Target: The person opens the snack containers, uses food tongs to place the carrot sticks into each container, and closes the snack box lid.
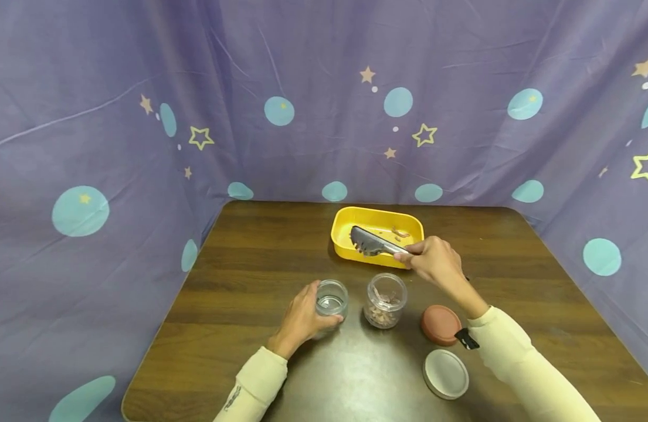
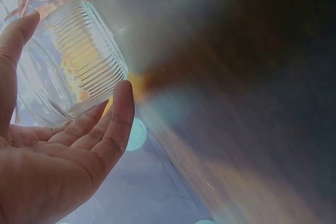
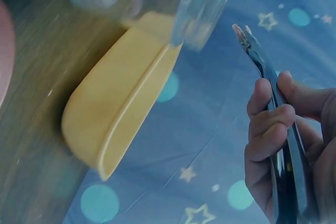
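Observation:
My left hand [image 1: 304, 316] grips a clear glass jar [image 1: 332, 300] on the table, thumb on one side and fingers on the other. The ribbed glass wall [image 2: 86, 51] shows in the left wrist view. My right hand [image 1: 434, 259] holds metal tongs [image 1: 373, 242] over the yellow tray [image 1: 345, 252]. In the right wrist view the tongs [image 3: 286, 166] are squeezed nearly together, with a small pinkish piece [image 3: 239, 32] at their tips. A few brownish dried pieces [image 1: 400, 232] lie in the tray. Between the hands stands a second jar [image 1: 385, 302], partly filled with similar dried pieces.
A reddish-brown lid [image 1: 441, 324] and a pale grey lid [image 1: 445, 374] lie on the right of the wooden table [image 1: 223, 281], close to the right forearm. A purple curtain [image 1: 313, 58] with stars and dots hangs behind the table and at both sides.

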`<state>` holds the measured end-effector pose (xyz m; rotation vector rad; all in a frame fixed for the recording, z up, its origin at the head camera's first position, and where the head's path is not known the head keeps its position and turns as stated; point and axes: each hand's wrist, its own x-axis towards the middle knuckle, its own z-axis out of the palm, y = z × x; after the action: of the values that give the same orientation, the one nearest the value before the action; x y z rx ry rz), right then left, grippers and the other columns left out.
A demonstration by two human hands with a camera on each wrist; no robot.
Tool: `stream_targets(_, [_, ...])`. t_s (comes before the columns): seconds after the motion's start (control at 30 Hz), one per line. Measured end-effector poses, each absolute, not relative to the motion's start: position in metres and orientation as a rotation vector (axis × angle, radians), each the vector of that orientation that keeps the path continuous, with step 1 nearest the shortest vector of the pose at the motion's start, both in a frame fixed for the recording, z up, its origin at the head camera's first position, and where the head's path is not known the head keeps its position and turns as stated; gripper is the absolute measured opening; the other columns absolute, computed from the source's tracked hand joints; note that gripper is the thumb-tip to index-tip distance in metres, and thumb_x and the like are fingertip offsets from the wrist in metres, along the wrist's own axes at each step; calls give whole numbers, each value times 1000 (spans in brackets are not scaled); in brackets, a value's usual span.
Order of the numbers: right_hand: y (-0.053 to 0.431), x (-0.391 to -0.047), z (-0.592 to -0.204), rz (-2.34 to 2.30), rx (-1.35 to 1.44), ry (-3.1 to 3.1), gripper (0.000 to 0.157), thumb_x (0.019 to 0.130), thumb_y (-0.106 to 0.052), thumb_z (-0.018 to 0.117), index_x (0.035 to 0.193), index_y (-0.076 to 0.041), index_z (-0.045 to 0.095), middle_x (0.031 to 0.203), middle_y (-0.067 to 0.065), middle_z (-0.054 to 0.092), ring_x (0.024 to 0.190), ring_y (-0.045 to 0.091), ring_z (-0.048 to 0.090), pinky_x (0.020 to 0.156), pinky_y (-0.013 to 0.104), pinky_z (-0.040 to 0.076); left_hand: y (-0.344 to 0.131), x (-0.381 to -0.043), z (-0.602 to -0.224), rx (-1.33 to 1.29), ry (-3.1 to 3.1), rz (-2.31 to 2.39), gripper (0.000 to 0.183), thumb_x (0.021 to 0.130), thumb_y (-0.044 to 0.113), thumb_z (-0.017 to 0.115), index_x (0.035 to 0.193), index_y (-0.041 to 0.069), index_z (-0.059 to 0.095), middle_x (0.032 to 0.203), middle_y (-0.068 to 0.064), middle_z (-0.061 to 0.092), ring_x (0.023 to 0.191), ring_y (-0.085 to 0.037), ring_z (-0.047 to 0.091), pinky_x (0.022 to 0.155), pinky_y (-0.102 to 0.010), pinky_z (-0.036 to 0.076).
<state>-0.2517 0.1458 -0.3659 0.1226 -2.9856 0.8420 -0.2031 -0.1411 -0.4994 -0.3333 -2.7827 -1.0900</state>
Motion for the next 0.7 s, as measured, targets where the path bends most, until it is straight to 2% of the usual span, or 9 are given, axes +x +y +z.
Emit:
stream_targets(0.13, [134, -240, -362, 885, 166, -3008, 34, 88, -46, 76, 110, -20, 81, 84, 0, 79, 82, 20, 64, 65, 33, 45, -142, -205, -499, -336, -2784, -1080, 97, 67, 35, 94, 140, -9, 47, 132, -26, 61, 115, -41, 64, 99, -51, 53])
stream_targets(0.33, [119, -228, -365, 914, 274, -3027, 32, 87, -43, 79, 109, -20, 81, 93, 2, 80, 85, 21, 66, 67, 37, 49, -143, -208, -498, -353, -2781, -1055, 98, 68, 37, 93, 140, -9, 47, 129, -25, 63, 113, -40, 65, 98, -51, 54])
stream_targets(0.47, [111, -225, -372, 936, 312, -3061, 31, 87, -40, 79, 109, -19, 81, 98, 3, 80, 94, 25, 70, 76, 45, 54, -144, -208, -501, -371, -2768, -1053, 95, 67, 35, 93, 138, -10, 49, 124, -24, 64, 109, -39, 66, 94, -52, 55])
stream_targets(0.53, [108, -224, -376, 934, 310, -3082, 32, 87, -40, 79, 111, -19, 80, 99, 3, 79, 96, 23, 71, 78, 45, 55, -144, -208, -501, -379, -2762, -1039, 94, 68, 35, 93, 137, -9, 49, 124, -24, 64, 107, -39, 66, 92, -53, 55])
stream_targets(0.57, [106, -224, -378, 931, 313, -3094, 33, 87, -40, 78, 112, -18, 80, 100, 2, 79, 93, 21, 71, 77, 44, 55, -144, -207, -502, -382, -2756, -1039, 94, 68, 35, 93, 137, -10, 49, 124, -24, 64, 107, -39, 66, 92, -53, 55])
stream_targets(0.63, [103, -224, -381, 925, 310, -3126, 34, 87, -40, 78, 113, -18, 79, 88, 0, 80, 77, 15, 64, 68, 39, 52, -144, -207, -501, -382, -2754, -1041, 93, 68, 34, 93, 138, -9, 49, 125, -24, 64, 109, -39, 66, 93, -53, 55])
stream_targets(0.7, [101, -223, -384, 891, 315, -3149, 36, 86, -41, 79, 114, -19, 79, 82, -2, 78, 67, 12, 54, 61, 34, 46, -144, -207, -500, -373, -2763, -1052, 93, 68, 35, 93, 139, -6, 49, 126, -23, 64, 109, -38, 66, 93, -52, 55])
